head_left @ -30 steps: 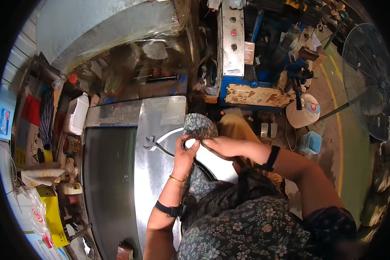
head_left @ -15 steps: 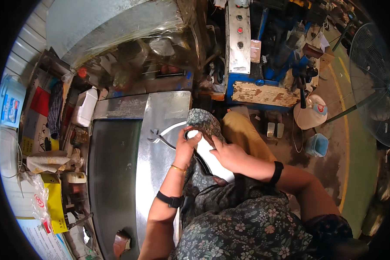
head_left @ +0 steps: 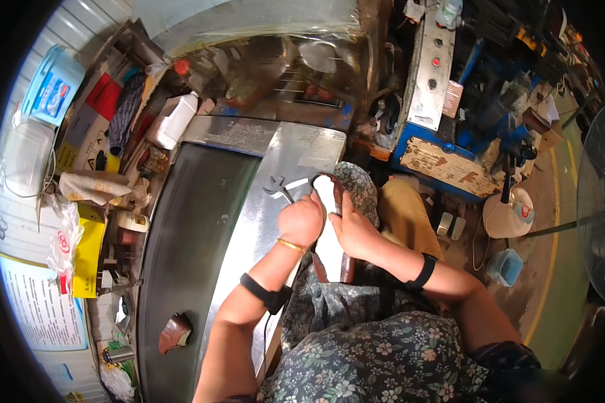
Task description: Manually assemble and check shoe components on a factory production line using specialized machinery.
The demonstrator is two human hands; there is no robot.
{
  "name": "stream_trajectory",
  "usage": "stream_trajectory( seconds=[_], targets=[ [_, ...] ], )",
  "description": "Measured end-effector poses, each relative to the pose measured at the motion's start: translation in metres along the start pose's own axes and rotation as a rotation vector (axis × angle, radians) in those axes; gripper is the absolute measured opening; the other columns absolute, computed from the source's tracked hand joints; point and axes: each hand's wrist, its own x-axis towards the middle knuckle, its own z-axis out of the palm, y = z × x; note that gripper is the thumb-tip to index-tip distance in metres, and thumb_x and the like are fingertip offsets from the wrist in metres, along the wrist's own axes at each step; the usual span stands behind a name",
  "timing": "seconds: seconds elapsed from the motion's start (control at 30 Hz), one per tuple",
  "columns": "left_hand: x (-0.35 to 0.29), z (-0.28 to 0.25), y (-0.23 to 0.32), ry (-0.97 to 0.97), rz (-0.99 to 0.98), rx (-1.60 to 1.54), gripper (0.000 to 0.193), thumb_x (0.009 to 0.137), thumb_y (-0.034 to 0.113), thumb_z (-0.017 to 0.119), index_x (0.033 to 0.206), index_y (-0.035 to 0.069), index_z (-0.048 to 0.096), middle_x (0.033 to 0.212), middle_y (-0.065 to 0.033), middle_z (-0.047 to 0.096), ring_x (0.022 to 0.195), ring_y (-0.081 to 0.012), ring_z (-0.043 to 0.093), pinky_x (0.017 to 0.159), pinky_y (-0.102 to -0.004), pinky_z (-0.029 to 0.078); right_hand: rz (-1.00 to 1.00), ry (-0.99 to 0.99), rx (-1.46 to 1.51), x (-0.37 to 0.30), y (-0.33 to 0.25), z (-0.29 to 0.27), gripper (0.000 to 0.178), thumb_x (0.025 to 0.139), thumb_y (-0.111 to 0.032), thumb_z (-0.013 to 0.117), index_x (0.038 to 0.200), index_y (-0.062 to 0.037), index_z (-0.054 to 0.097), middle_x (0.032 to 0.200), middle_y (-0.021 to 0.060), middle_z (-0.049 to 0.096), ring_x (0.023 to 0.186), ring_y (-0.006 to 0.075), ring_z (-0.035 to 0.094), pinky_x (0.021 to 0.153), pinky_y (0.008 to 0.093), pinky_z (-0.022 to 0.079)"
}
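A brown leather shoe [head_left: 329,232], its white underside facing up, lies over my lap with one end pointing away from me. My right hand [head_left: 356,232] grips its right edge, the thumb side against the white surface. My left hand [head_left: 300,221] is closed at the shoe's left edge, around the handle of metal pincers [head_left: 276,187]. The pincers' jaws stick out beyond my fist, over the metal table; the rest of the handle is hidden in the hand.
Left of the metal table [head_left: 302,144] runs a dark conveyor belt [head_left: 202,221] carrying a brown leather shoe part [head_left: 175,333]. Further left, shelves hold a white jug [head_left: 173,121] and a yellow box [head_left: 89,252]. A blue machine [head_left: 403,144], tub [head_left: 505,266] and fan [head_left: 598,201] stand right.
The view has swung, shifting the surroundings. My left thumb has left the white underside and the hand has closed around the pincers. The shoe now points more straight ahead.
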Motion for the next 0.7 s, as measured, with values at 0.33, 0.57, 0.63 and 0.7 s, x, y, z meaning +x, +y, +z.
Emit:
stream_trajectory(
  seconds=[0.33,0.57,0.63,0.7],
  targets=[
    [-0.058,0.009,0.021,0.218,0.184,-0.167,0.029,0.092,0.018,0.050,0.102,-0.008,0.059,0.090,-0.0226,0.065,0.076,-0.0380,0.064,0.067,-0.0465,0.052,-0.283,0.500,0.005,0.004,0.051,0.031,0.060,0.098,-0.024,0.048,0.143,0.0078,0.024,0.127,0.0378,0.048,0.105,0.0499,0.056,0.089,0.0495,0.048],
    [-0.044,0.027,0.011,-0.332,-0.510,-1.942,0.058,0.103,0.048,0.031,0.129,0.001,0.052,0.124,-0.0129,0.060,0.112,-0.0232,0.058,0.100,-0.0341,0.045,-0.466,0.267,0.281,0.026,0.076,0.012,0.057,0.102,-0.023,0.044,0.148,0.0045,0.022,0.138,0.0246,0.047,0.125,0.0320,0.049,0.104,0.0363,0.038],
    [-0.035,0.011,0.006,-0.340,-0.531,-2.029,0.064,0.102,0.054,0.031,0.131,0.001,0.050,0.126,-0.0146,0.060,0.113,-0.0243,0.059,0.100,-0.0353,0.046,-0.494,0.095,0.460,0.010,0.062,0.005,0.053,0.104,-0.022,0.042,0.149,0.0015,0.026,0.146,0.0122,0.041,0.133,0.0180,0.038,0.111,0.0301,0.029],
    [-0.020,-0.002,-0.001,-0.405,-0.453,-2.084,0.067,0.100,0.059,0.028,0.129,0.003,0.052,0.118,-0.0135,0.064,0.105,-0.0253,0.063,0.095,-0.0384,0.050,-0.446,-0.031,0.639,0.014,0.055,0.004,0.057,0.104,-0.025,0.045,0.148,0.0032,0.025,0.147,0.0141,0.039,0.136,0.0185,0.034,0.112,0.0306,0.027]
  ],
)
